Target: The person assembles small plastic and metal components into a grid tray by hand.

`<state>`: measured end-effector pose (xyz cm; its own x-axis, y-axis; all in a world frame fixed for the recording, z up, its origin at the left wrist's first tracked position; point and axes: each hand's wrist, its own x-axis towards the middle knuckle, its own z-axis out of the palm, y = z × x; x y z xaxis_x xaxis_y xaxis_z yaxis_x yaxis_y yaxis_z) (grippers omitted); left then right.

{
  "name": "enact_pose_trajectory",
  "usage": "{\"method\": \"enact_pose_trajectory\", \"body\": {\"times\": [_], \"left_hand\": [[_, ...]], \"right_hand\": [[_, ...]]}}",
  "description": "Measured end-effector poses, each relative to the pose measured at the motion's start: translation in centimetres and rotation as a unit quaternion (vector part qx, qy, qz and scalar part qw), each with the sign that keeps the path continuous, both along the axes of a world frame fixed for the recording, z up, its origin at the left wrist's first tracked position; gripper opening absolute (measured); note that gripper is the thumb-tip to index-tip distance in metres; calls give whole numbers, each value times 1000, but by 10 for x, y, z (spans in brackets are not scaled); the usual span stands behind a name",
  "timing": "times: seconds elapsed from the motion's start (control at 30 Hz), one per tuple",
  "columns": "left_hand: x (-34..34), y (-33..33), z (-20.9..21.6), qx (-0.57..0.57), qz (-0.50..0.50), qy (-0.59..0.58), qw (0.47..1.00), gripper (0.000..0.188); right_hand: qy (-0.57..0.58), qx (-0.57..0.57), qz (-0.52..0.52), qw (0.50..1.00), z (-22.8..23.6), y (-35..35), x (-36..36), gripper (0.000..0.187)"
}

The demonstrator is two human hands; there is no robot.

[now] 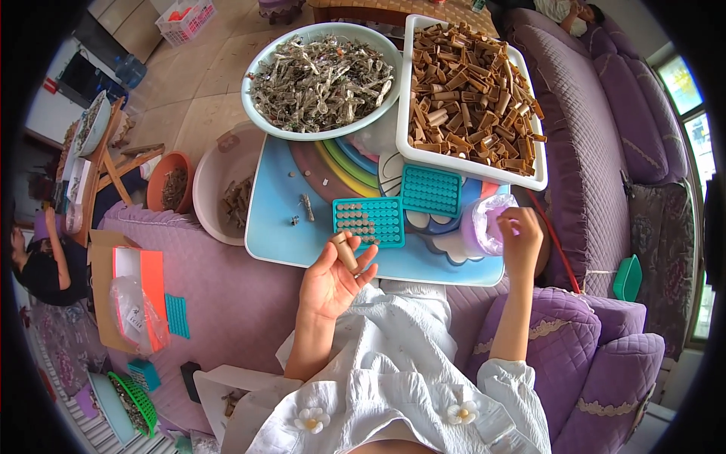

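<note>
The desk (299, 250) carries one round basin (325, 135), one white tray (478, 171), two teal trays, the near tray (384, 219) and the far tray (431, 191), and one lined purple bin (473, 229). Left of it are one beige basin (206, 185) and one orange basin (156, 180). The wearer's two hands, left hand (333, 281) and right hand (522, 236), show; the left has one brown tube (345, 253).

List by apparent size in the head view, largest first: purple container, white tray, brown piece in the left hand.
1. White tray
2. Purple container
3. Brown piece in the left hand, clearly smallest
</note>
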<state>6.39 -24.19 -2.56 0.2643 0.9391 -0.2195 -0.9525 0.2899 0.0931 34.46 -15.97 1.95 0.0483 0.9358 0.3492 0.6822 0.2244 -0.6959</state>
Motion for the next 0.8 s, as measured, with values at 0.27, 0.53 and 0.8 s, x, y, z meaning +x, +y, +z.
{"method": "enact_pose_trajectory", "body": {"times": [0.27, 0.53, 0.8], "left_hand": [[7, 6, 4, -7, -4, -19, 1000, 28], [8, 5, -15, -23, -32, -82, 996, 30], [14, 2, -5, -15, -14, 50, 999, 28]], "right_hand": [[-135, -74, 11, 988, -33, 14, 47, 10], [-107, -85, 34, 990, -15, 17, 38, 20], [30, -127, -6, 991, -26, 17, 44, 17]]}}
